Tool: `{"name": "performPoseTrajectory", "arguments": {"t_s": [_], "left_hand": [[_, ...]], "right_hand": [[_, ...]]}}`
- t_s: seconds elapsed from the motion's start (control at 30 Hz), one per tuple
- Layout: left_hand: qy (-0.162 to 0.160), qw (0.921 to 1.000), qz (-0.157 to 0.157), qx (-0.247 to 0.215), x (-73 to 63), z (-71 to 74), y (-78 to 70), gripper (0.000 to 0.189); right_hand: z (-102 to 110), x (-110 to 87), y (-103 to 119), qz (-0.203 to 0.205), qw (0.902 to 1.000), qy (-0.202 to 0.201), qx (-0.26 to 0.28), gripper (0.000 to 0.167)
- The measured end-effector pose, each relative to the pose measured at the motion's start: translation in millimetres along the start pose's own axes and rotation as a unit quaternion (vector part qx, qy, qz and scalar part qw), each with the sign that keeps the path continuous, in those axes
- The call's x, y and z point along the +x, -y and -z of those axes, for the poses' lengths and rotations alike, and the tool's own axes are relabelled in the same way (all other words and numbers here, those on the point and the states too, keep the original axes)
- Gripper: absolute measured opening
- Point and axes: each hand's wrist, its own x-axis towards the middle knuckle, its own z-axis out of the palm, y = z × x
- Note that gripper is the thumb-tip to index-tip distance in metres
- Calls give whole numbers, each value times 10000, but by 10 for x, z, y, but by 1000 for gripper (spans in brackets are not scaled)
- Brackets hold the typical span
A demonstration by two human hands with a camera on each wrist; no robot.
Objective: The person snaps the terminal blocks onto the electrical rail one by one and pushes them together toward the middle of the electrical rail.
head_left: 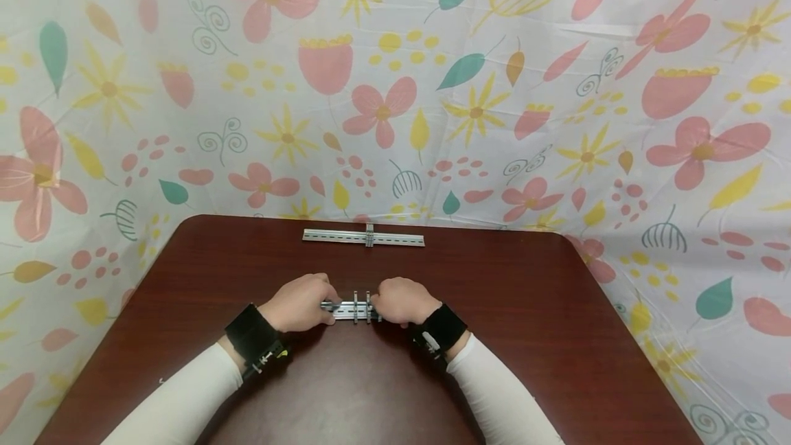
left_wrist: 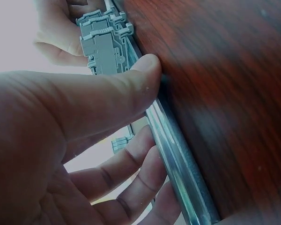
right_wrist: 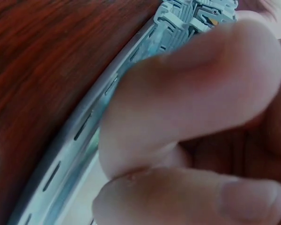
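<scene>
A slotted metal DIN rail point(head_left: 345, 310) spans the gap between both hands, low over the brown table. My left hand point(head_left: 301, 302) pinches the rail's left part, its thumb point(left_wrist: 131, 86) on the near side and curled fingers point(left_wrist: 145, 183) behind. Grey terminal blocks point(left_wrist: 103, 47) stand across the rail, beside the left thumb. At the right side, my right hand point(head_left: 404, 301) has bent fingers point(right_wrist: 145, 103) at the rightmost terminal block point(right_wrist: 178, 21) and appears to grip it; the contact is partly hidden. Past this hand the slotted rail point(right_wrist: 61, 159) runs on.
Another DIN rail point(head_left: 334, 235) lies near the back edge of the table point(head_left: 494, 280), with a group of terminal blocks point(head_left: 369, 235) around its middle. A floral curtain point(head_left: 395, 88) hangs behind the table and at its sides.
</scene>
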Motion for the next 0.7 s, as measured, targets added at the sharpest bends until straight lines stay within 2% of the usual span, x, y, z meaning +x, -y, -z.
{"name": "performPoseTrajectory", "arguments": {"t_s": [0.33,0.7], "left_hand": [[25,10000,-53,23,-10,15,-10,23],[-10,9999,-84,80,-3,-9,6,23]], "right_hand": [[1,-10,4,-61,10000,13,-50,55],[-41,-36,46,190,9980,-146,-580,57]]}}
